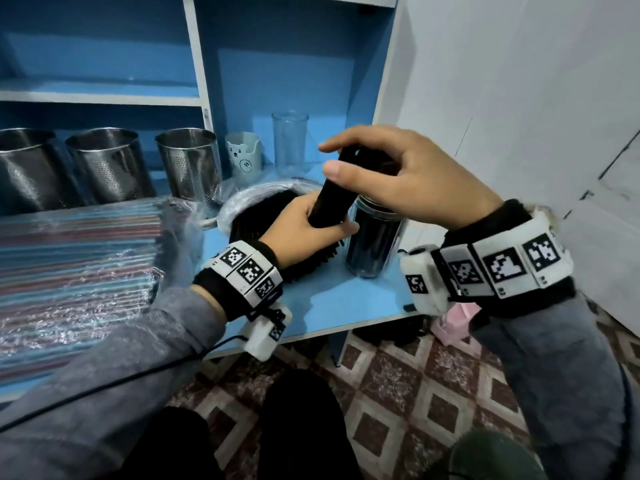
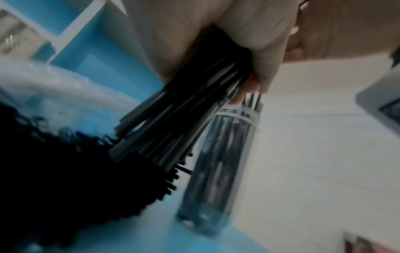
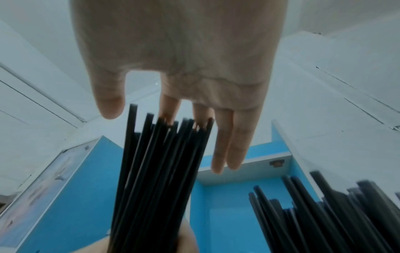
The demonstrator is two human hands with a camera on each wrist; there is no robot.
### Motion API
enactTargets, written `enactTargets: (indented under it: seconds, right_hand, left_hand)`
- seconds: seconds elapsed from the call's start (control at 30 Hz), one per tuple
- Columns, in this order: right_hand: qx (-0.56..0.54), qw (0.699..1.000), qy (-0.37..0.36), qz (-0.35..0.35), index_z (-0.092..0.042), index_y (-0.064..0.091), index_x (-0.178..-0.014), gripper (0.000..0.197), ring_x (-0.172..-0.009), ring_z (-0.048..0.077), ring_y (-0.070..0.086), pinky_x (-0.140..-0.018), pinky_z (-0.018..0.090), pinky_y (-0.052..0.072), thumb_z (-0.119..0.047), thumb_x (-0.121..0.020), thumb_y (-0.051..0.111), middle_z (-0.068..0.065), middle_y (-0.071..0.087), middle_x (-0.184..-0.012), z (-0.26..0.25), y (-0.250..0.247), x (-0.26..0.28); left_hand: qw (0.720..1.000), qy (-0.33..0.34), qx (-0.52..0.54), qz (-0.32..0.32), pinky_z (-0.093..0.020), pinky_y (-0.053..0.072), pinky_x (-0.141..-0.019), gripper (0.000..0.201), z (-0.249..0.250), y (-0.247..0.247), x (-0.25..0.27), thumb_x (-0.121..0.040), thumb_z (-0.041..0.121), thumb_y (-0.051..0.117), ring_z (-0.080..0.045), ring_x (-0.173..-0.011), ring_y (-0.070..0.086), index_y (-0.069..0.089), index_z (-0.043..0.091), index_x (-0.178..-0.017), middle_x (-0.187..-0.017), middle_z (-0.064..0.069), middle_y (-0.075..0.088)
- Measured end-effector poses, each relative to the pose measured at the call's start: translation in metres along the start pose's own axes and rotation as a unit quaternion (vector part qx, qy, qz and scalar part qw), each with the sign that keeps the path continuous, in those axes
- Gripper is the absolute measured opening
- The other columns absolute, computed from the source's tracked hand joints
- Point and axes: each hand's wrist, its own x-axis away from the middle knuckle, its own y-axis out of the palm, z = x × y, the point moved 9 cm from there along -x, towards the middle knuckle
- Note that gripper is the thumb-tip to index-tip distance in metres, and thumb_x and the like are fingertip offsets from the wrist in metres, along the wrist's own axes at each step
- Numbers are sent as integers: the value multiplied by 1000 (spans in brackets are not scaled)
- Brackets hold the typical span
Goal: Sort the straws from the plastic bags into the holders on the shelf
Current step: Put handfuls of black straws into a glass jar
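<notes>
My left hand (image 1: pixel 304 230) grips a thick bundle of black straws (image 1: pixel 332 199) around its middle and holds it upright, slightly tilted. In the left wrist view the bundle (image 2: pixel 184 123) fans out below my palm. Next to it stands a clear glass holder (image 1: pixel 374 237) that has black straws inside. My right hand (image 1: pixel 398 174) hovers over the bundle's top. In the right wrist view its straight fingers (image 3: pixel 225 137) touch the straw tips (image 3: pixel 164 123). Behind my left hand lies an opened plastic bag of black straws (image 1: pixel 259 209).
A sealed bag of coloured straws (image 1: pixel 79 258) covers the shelf's left part. Three perforated steel holders (image 1: pixel 110 164) stand at the back, then a small bear cup (image 1: pixel 244 157) and an empty tall glass (image 1: pixel 289 140). A white wall (image 1: pixel 519 98) closes the right side.
</notes>
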Motion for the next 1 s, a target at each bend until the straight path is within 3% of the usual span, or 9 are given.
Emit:
enactTargets:
  seconds: [0.07, 0.23, 0.43, 0.53, 0.63, 0.77, 0.87, 0.93, 1.0]
  right_hand:
    - [11, 999, -37, 38, -30, 67, -115, 27, -105, 3, 56, -97, 16, 40, -37, -89, 67, -6, 61, -110, -3, 3, 0]
    - [6, 994, -70, 86, -7, 65, -118, 32, -114, 14, 52, -103, 16, 34, -3, -87, 63, 10, 52, -117, 6, 22, 1]
    - [48, 999, -17, 19, -11, 69, -113, 26, -107, 16, 58, -97, 18, 37, -14, -87, 68, 5, 66, -111, 27, 45, 1]
    - [40, 999, -11, 18, -15, 66, -118, 35, -111, 12, 56, -98, 15, 36, -21, -84, 73, 2, 64, -115, 28, 43, 1]
    - [-34, 999, 6, 38, -20, 52, -133, 62, -119, 8, 52, -102, 17, 39, -27, -78, 80, -4, 55, -125, 33, 34, 4]
    - [-190, 981, 27, 19, -26, 44, -134, 80, -110, 13, 60, -95, 24, 51, -22, -68, 88, 3, 50, -129, 43, 32, 14]
    - [-168, 985, 41, -22, -12, 53, -123, 71, -105, 3, 60, -89, 12, 46, -20, -63, 91, 0, 58, -117, 48, 43, 17]
    - [-161, 987, 25, -4, -1, 63, -106, 48, -96, 4, 63, -87, 14, 46, -12, -67, 89, 2, 65, -102, 45, 41, 16]
    - [-164, 986, 9, 30, 4, 62, -89, 28, -83, 10, 63, -81, 22, 50, -3, -72, 83, 7, 64, -85, 43, 32, 14]
  left_hand:
    - [998, -8, 62, -18, -19, 46, -60, 22, 0, 15, 1, -84, 14, 76, -5, -57, 54, 58, 18, -72, -62, 12, 60]
    - [986, -84, 141, -33, -38, 47, -77, 28, -27, 38, 11, -80, 8, 77, -22, -77, 57, 61, -12, -90, -81, -16, 62]
    - [980, -161, 102, -61, -32, 49, -77, 14, -59, 45, 18, -79, 0, 75, -16, -74, 60, 65, 8, -78, -75, -4, 63]
    - [980, -169, 89, -61, -37, 51, -79, 11, -59, 47, 18, -84, 9, 74, -17, -74, 60, 66, 6, -78, -73, -5, 63]
    - [987, -147, 59, -33, -49, 52, -86, 22, -49, 41, 17, -88, 19, 71, -22, -77, 62, 66, -3, -88, -76, -9, 65]
    - [1000, -9, 19, -20, -47, 53, -76, 4, -5, 23, 11, -91, 4, 63, -18, -82, 65, 67, 2, -92, -87, -14, 70]
    - [991, 29, -62, -117, -51, 51, -77, 13, 8, 32, 10, -90, 2, 61, -25, -83, 63, 60, -10, -96, -93, -28, 62]
    - [985, 29, -69, -152, -24, 54, -79, 20, 15, 39, 8, -88, 7, 65, 2, -92, 63, 60, 8, -108, -95, -4, 64]
    - [984, 24, -93, -148, -29, 56, -85, 38, 19, 41, 3, -84, 27, 66, -3, -101, 65, 57, 18, -120, -100, 3, 66]
